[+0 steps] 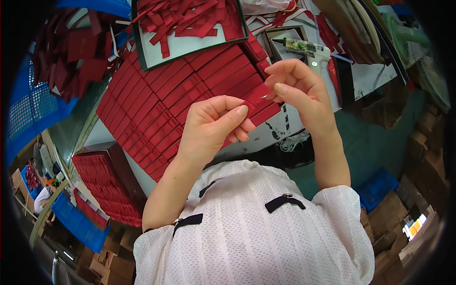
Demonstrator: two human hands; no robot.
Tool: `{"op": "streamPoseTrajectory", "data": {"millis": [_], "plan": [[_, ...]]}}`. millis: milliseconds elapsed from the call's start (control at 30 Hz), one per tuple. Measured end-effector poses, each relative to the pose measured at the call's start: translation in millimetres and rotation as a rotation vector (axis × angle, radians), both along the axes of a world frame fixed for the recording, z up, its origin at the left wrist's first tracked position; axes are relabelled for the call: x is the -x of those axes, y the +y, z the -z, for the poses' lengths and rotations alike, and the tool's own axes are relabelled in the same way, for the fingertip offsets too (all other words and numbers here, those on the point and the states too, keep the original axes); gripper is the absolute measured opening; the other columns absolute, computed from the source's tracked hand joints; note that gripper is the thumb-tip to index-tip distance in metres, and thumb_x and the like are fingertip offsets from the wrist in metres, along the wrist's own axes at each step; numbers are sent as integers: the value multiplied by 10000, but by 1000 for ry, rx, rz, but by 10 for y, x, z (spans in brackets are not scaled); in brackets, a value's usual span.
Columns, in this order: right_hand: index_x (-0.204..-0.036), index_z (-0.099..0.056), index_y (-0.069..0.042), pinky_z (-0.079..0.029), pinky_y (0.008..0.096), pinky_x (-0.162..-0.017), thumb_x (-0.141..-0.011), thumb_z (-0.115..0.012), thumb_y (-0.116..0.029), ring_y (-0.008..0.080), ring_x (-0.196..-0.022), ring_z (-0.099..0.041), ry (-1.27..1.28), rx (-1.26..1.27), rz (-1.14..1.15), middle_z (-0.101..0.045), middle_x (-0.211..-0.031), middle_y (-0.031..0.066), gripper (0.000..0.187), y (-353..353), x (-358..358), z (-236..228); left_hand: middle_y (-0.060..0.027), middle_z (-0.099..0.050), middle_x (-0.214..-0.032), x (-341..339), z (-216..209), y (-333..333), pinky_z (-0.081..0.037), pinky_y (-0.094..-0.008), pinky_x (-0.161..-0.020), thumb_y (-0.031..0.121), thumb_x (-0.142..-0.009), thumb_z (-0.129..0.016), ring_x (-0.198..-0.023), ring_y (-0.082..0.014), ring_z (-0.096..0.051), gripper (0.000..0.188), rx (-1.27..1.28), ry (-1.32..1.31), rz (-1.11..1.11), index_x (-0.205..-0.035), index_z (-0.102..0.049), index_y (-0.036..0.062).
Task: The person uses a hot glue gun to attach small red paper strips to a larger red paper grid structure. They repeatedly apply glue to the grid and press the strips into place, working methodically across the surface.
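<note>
My left hand point(216, 118) is closed, thumb against fingers, on the near end of a short red ribbon strip point(259, 97). My right hand point(304, 92) curls its thumb and fingertips around the other end, so the strip spans the gap between both hands. A shiny, clear spot shows on the strip near the right fingertips. Under and behind the hands lie rows of red ribbon-covered boxes point(156, 104) packed side by side. Just beyond my right hand rests a glue gun point(316, 54) with a pale handle and a patterned barrel.
A dark-rimmed tray point(147, 56) of loose red ribbon pieces point(190, 19) sits on the boxes. More dark red pieces point(80, 52) pile up at the far left by a blue basket point(23, 107). At left stands a carton of red items point(109, 180). Cardboard point(384, 213) lies at lower right.
</note>
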State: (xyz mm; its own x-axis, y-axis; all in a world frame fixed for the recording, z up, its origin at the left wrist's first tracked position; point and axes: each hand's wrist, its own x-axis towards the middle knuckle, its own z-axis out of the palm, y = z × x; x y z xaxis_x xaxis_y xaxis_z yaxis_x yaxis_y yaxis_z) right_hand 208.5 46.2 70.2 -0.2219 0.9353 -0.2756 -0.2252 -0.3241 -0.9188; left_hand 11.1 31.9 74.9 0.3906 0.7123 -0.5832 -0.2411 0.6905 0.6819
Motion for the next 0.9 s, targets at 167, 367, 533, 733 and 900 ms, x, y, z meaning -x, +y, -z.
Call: {"op": "streamPoseTrajectory", "data": {"millis": [167,367,533,733,900], "plan": [[-963,-548,21,-489,204,-671,-780,-541,30,69,-753,-581,-49,51,-72,-599,-850,42,184,20,55,35,-107,-660,-733,19,-22,-17,-464,-180,-485,111,-901,-536,-545,-89,-600,175,-2,31,61,-990,-599,-27],[-913,-559,24,-492,205,-657,-778,-526,44,70,-727,-581,-42,71,19,-592,-803,32,140,-4,96,24,-124,-661,-764,51,-18,-30,-473,-192,-494,116,-917,-506,-554,-109,-608,209,112,-119,-32,-1027,-587,-42],[-907,-568,23,-491,209,-650,-800,-528,26,76,-721,-584,-79,53,-2,-590,-808,30,114,-24,102,16,-116,-660,-753,59,-4,-68,-476,-190,-499,111,-914,-509,-557,-105,-609,197,-1,12,32,-1016,-591,-36],[-938,-571,19,-473,200,-636,-818,-557,-2,72,-723,-581,30,136,36,-597,-816,40,122,-11,111,-8,-70,-659,-727,72,13,-71,-458,-159,-501,118,-888,-567,-567,-68,-601,139,-14,16,15,-949,-616,3],[-1010,-532,22,-452,184,-628,-788,-588,22,53,-719,-565,-16,-15,13,-599,-818,40,229,-82,197,22,-58,-658,-722,49,0,-97,-457,-156,-499,108,-882,-571,-566,-61,-597,129,-65,97,9,-931,-625,2]]}}
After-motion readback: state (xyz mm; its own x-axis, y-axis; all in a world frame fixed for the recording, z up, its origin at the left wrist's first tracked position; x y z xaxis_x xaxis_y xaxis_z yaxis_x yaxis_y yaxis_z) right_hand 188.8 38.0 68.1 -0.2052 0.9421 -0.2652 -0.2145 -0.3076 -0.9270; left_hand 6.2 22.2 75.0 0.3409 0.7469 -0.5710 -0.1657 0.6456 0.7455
